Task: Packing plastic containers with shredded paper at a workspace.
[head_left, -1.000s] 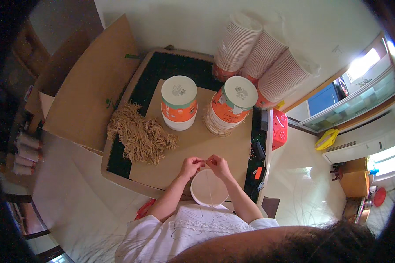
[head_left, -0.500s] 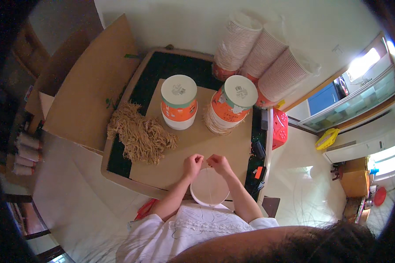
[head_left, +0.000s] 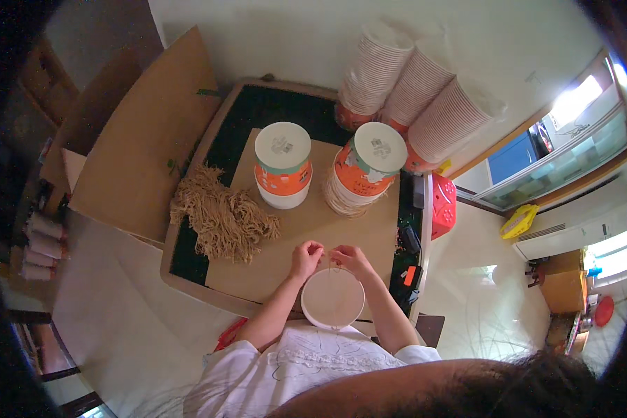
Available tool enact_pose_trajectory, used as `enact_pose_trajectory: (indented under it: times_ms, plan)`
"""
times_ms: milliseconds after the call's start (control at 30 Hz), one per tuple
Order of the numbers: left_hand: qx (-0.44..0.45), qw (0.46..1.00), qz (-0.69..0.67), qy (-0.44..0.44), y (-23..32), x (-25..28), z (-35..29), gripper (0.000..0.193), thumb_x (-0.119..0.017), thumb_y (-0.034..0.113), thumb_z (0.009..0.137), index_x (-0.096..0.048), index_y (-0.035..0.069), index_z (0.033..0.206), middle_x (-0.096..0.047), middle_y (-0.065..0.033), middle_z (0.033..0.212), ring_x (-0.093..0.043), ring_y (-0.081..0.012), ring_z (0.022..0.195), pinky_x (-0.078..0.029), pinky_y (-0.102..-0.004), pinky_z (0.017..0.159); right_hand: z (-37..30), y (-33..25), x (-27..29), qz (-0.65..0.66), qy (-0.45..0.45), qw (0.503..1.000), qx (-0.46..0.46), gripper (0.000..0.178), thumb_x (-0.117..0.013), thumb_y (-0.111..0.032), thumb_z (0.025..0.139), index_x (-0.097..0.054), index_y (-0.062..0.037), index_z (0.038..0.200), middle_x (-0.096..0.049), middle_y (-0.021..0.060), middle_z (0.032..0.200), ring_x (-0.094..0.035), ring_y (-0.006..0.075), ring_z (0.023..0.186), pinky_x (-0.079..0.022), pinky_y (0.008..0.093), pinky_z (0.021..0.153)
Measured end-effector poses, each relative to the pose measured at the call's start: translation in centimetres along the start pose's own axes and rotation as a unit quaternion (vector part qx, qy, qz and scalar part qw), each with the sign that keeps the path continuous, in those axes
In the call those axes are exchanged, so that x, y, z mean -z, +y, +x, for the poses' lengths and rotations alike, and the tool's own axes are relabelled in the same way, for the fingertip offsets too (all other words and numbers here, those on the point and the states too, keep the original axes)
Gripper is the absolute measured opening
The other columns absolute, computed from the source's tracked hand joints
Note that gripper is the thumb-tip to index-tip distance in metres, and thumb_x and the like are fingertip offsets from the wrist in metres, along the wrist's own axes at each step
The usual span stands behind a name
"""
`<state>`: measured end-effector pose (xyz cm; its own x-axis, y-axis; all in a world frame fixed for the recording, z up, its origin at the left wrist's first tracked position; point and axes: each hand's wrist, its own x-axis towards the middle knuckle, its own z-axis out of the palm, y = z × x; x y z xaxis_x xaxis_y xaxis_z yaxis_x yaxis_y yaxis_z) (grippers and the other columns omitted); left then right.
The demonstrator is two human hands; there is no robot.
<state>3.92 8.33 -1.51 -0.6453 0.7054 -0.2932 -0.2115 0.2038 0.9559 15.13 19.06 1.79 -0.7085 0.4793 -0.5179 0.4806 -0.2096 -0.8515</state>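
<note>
A white paper bucket (head_left: 333,299) sits upright against my body at the table's near edge, its round mouth facing up. A thin strand of twine (head_left: 329,267) crosses its mouth and runs up to the fingers at the far rim. My right hand (head_left: 351,260) pinches this twine just beyond the rim. My left hand (head_left: 307,258) is closed in a pinch beside it, a small gap apart; what lies between its fingertips is too small to make out. A tangled heap of tan twine (head_left: 223,216) lies left of my hands.
Two upside-down orange-and-white bucket stacks (head_left: 283,182) (head_left: 366,171) stand on a cardboard sheet (head_left: 299,230); twine loops surround the right one. Tall wrapped stacks of buckets (head_left: 425,94) line the wall. Dark small items (head_left: 409,240) lie at the right edge. A large cardboard panel (head_left: 143,139) stands left.
My right hand has shifted slightly, its fingers coming over the twine at the bucket's far rim. My left hand has risen a little. The bucket and stacks stay put.
</note>
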Motion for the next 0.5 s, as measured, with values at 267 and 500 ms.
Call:
enact_pose_trajectory:
  times_ms: [267, 500]
  plan:
    - [0.005, 0.999, 0.020, -0.027, 0.3, 0.6, -0.3, 0.006, -0.058, 0.009, 0.075, -0.056, 0.003, 0.076, -0.058, -0.0027, 0.065, -0.054, -0.0088, 0.054, -0.044, -0.0231, 0.047, 0.5, 0.3, 0.8, -0.091, -0.056, 0.994, -0.014, 0.017, -0.057, -0.018, 0.078, -0.060, -0.0011, 0.082, -0.056, -0.0005, 0.069, -0.049, 0.0065, 0.063, -0.039, 0.0199, 0.056]
    - [0.040, 0.988, 0.070, -0.133, 1.8, 0.4, -1.2, 0.011, -0.057, 0.014, 0.077, -0.057, 0.004, 0.079, -0.058, -0.0018, 0.071, -0.052, -0.0087, 0.063, -0.043, -0.0231, 0.059, -0.3, -0.4, 0.3, 0.053, -0.021, 0.998, 0.040, 0.013, -0.055, -0.015, 0.080, -0.059, -0.0022, 0.082, -0.056, -0.0007, 0.073, -0.048, 0.0059, 0.067, -0.039, 0.0193, 0.060]
